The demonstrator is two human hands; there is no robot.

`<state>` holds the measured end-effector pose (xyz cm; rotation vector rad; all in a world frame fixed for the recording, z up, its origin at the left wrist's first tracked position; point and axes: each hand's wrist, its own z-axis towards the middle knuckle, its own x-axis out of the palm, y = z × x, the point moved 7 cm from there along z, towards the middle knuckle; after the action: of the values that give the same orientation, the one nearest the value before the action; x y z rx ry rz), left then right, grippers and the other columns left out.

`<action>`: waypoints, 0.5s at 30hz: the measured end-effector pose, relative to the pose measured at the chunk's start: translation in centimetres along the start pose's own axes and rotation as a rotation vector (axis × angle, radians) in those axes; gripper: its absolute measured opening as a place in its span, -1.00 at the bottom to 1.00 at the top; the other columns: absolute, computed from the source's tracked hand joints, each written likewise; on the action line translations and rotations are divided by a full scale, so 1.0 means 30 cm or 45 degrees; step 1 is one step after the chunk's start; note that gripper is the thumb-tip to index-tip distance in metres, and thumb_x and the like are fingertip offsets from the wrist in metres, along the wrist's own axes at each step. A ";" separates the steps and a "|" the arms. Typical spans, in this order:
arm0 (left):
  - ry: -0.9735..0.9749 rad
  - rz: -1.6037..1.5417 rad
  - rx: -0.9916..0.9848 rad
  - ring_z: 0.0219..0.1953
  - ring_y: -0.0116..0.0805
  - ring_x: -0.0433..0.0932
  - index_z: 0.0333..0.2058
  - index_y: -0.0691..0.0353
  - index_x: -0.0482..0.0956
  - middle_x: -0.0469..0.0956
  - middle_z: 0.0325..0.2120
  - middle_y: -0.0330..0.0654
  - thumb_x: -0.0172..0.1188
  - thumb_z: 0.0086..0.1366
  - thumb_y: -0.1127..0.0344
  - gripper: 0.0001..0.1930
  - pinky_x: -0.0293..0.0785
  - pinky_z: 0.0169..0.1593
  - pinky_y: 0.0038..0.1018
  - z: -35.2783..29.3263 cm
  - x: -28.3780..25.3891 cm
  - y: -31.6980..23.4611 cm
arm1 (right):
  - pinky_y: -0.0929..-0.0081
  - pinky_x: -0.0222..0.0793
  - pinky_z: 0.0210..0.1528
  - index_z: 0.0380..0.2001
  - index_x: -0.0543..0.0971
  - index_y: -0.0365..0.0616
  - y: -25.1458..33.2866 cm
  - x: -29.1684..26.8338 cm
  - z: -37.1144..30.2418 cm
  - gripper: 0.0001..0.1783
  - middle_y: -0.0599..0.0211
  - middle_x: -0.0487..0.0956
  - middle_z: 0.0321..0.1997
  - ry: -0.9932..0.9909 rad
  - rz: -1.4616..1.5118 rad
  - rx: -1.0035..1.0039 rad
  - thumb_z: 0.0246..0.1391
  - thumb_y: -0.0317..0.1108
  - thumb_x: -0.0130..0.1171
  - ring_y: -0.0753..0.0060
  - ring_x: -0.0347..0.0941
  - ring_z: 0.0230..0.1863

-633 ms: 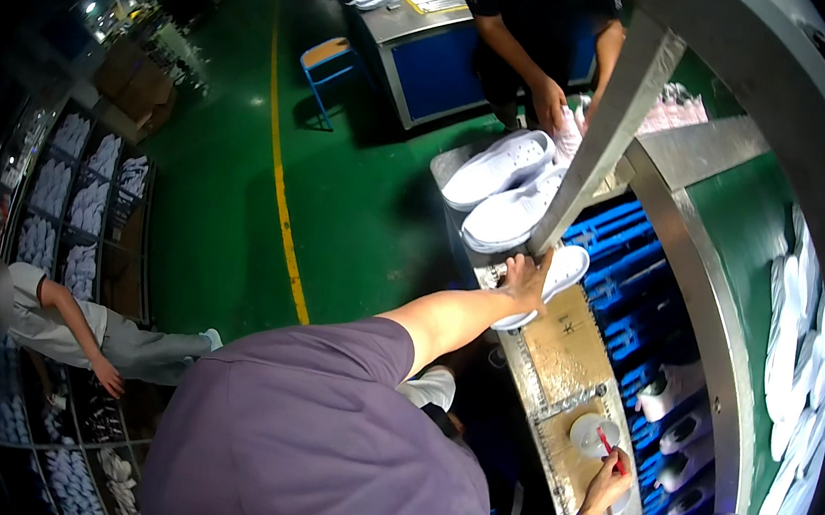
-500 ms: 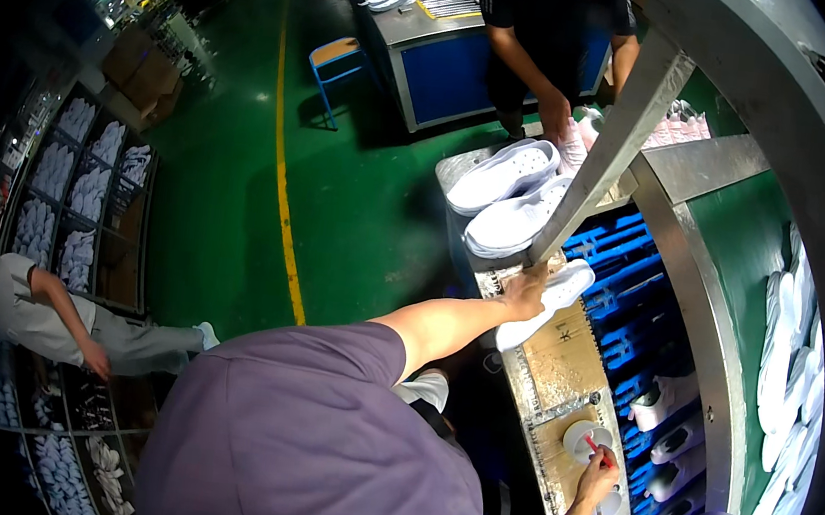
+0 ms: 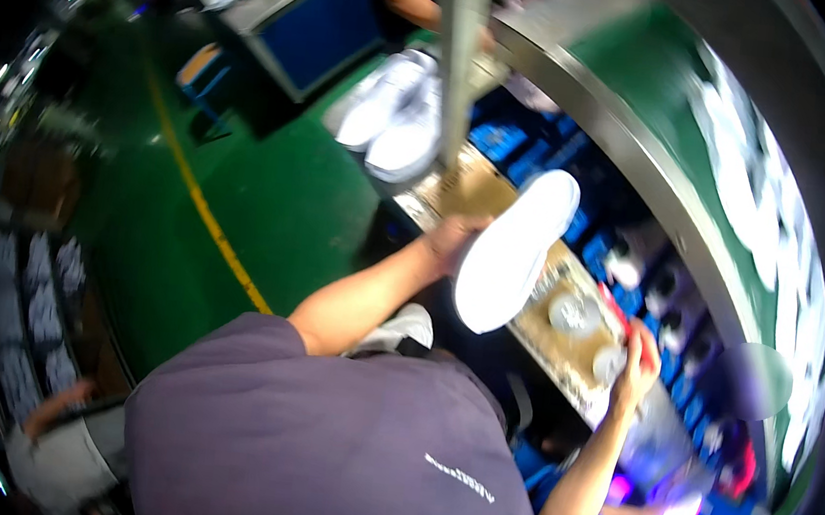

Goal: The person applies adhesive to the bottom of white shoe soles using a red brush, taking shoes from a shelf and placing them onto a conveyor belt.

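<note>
My left hand (image 3: 456, 242) grips a white shoe sole (image 3: 513, 253) by its left edge. The sole is raised over the bench, tilted, its smooth broad face showing. My right hand (image 3: 638, 367) is closed round a thin red-handled brush (image 3: 612, 307), whose tip is blurred. Beside that brush a white cup (image 3: 574, 315) stands on the worn bench (image 3: 472, 185). A second pale cup (image 3: 609, 365) is just left of my right hand. More white soles (image 3: 407, 121) are stacked at the bench's far end.
Right of the bench runs a line of blue holders (image 3: 500, 141), several carrying shoes. A metal post (image 3: 456, 61) rises at the far end, near a co-worker's arm (image 3: 411, 4). White soles (image 3: 734, 161) lie on a green belt. Another person (image 3: 70, 453) is at lower left.
The view has turned. My left hand has lifted the sole from the bench and brought it nearer. My right hand has drawn the brush up out of the cup.
</note>
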<state>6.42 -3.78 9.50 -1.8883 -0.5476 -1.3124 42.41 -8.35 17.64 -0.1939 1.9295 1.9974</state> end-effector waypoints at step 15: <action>0.521 -0.360 -0.886 0.02 0.54 0.56 0.45 0.29 0.14 0.41 0.12 0.50 0.19 0.30 -0.23 -0.06 0.63 -0.03 0.19 -0.113 0.405 0.158 | 0.51 0.43 -0.08 -0.17 0.70 -0.34 0.330 0.022 0.147 -0.76 0.30 0.66 -0.29 0.492 0.128 -0.249 0.29 -0.36 0.20 0.47 0.53 -0.23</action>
<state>12.36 -10.24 19.71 -2.0162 -0.1439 -2.2255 39.03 -3.96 26.99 -0.5815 1.9913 2.3565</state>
